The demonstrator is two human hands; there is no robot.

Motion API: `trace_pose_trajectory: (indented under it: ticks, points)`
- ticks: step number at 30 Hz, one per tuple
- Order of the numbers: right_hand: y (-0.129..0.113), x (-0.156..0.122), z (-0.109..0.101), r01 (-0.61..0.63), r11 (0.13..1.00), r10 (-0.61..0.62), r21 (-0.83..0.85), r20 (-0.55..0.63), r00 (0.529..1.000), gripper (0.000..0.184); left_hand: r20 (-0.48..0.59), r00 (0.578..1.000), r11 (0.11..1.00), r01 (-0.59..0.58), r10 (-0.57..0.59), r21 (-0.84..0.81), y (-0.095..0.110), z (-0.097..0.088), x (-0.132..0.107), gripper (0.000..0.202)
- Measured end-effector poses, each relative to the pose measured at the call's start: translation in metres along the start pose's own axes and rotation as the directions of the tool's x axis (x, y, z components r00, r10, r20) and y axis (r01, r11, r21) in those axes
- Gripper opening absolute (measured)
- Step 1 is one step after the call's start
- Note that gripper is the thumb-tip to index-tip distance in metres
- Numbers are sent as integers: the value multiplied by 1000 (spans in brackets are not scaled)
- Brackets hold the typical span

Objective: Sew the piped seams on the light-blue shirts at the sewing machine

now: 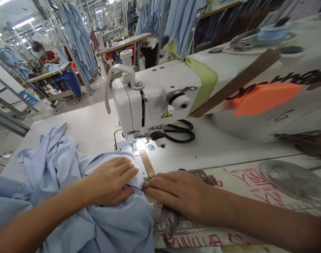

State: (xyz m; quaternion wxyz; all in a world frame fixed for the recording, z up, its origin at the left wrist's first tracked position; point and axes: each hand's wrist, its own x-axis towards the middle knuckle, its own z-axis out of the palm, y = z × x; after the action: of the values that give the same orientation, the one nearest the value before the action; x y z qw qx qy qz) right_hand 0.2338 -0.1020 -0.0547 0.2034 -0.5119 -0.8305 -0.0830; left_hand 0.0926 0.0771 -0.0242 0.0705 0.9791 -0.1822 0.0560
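Light blue cloth (115, 225) lies bunched over the left of the sewing machine table, one edge reaching the lit needle area (135, 147). On that cloth, just in front of the needle, my left hand (110, 181) rests palm down, fingers stretched and thumb apart. To its right, my right hand (181, 193) is closed low over the table beside the cloth's edge. A blurred greyish object (169, 219) sticks out beneath it; its kind cannot be made out. A brown strip (147, 163) runs from the needle plate to my right fingers.
The white sewing machine (155, 95) stands ahead, its arm reaching right. Black cord loops (180, 131) lie behind the needle. A ruler strip with red writing (202, 235) and a round dish (292, 179) are at right. Another person (48, 56) sits far left.
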Motion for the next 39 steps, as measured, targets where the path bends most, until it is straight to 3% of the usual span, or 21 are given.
trace_pose_trajectory:
  ticks: [2, 4, 7, 10, 12, 13, 16, 18, 21, 23, 27, 29, 33, 36, 39]
  points:
    - [7, -1, 3, 2, 1000, -2, -18, -34, 999, 32, 9, 1000, 1000, 11, -11, 4, 6, 6, -4, 31]
    - [11, 1, 9, 18, 999, -20, -36, -52, 998, 29, -79, 995, 997, 64, -68, -50, 3, 16, -4, 26]
    - [14, 8, 16, 20, 998, -23, -66, -40, 999, 27, -180, 948, 940, 209, -262, -268, -9, 22, 2, 18]
    - [12, 14, 15, 104, 993, -104, -58, 1, 995, 22, -60, 864, 784, 422, -500, -455, -17, 14, 7, 18]
    - [10, 13, 10, 169, 985, -168, -24, 23, 986, 25, 5, 812, 713, 515, -583, -476, -19, 9, 7, 22]
    - [9, 11, 8, 189, 982, -188, -4, 22, 982, 25, 3, 812, 718, 517, -583, -466, -18, 7, 6, 23]
    - [10, -1, 3, 186, 982, -185, 27, -23, 982, 22, -68, 897, 841, 380, -436, -386, -16, 9, 4, 23]
    - [16, -9, 4, 127, 992, -127, -7, -69, 989, 23, -124, 932, 903, 288, -341, -319, -15, 13, 3, 20]
    - [28, -12, 13, 24, 995, -36, -97, -123, 992, 27, -188, 931, 928, 259, -314, -268, -16, 19, 5, 19]
    - [34, -9, 19, -12, 992, -6, -127, -136, 991, 29, -208, 908, 908, 296, -364, -296, -17, 21, 6, 21]
    - [33, 3, 24, -52, 989, 48, -140, -36, 998, 26, -192, 852, 836, 390, -487, -387, -20, 21, 6, 26]
    - [31, 6, 22, -52, 989, 58, -141, 39, 998, 24, -195, 879, 859, 342, -436, -381, -20, 21, 6, 24]
    - [29, 5, 16, -57, 992, 74, -109, 159, 984, 21, -166, 970, 970, 146, -179, -192, -15, 24, 4, 25]
    - [30, 4, 13, -48, 998, 57, -51, 198, 979, 20, -120, 985, 992, 123, -127, -39, -11, 27, -1, 27]
    - [35, 4, 12, -81, 997, 80, 2, 135, 988, 32, -103, 988, 992, 119, -115, 40, -9, 28, -5, 28]
